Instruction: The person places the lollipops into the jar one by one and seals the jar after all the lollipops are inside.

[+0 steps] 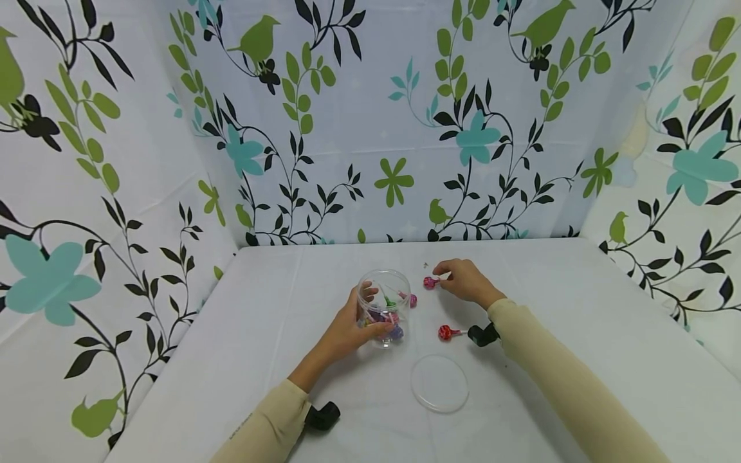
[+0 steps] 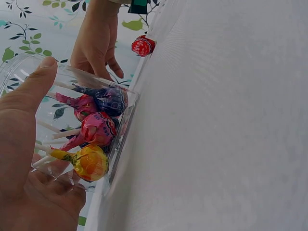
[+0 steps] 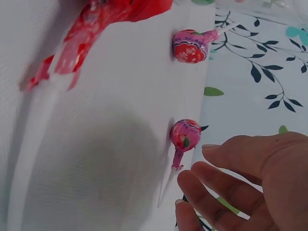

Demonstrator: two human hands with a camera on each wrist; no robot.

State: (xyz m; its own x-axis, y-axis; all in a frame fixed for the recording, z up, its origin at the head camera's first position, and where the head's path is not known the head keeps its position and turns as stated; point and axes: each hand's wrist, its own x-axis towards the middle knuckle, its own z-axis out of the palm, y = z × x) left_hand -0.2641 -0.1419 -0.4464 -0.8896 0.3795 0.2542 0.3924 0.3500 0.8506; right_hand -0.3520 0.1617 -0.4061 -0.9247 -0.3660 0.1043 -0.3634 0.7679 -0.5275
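My left hand (image 1: 350,321) grips a clear jar (image 1: 384,278), thumb on the near side. Inside lie several wrapped lollipops; a yellow one (image 2: 91,162), a pink one (image 2: 98,129) and a dark blue one (image 2: 111,101) show in the left wrist view. Over the table to the jar's right, my right hand (image 1: 466,281) is beside a pink lollipop (image 3: 186,135), its thumb and fingers spread apart close to the stick. Another pink lollipop (image 3: 190,46) lies on the table, partly behind the jar in the head view. Nearer to me lies a red lollipop (image 1: 444,332).
A round clear lid (image 1: 440,384) lies flat on the white table (image 1: 556,276), in front of the jar. Black wrist cameras sit under both sleeves, the right one (image 1: 483,334) by the red lollipop's stick. Patterned curtains (image 1: 347,128) enclose the table's back and sides.
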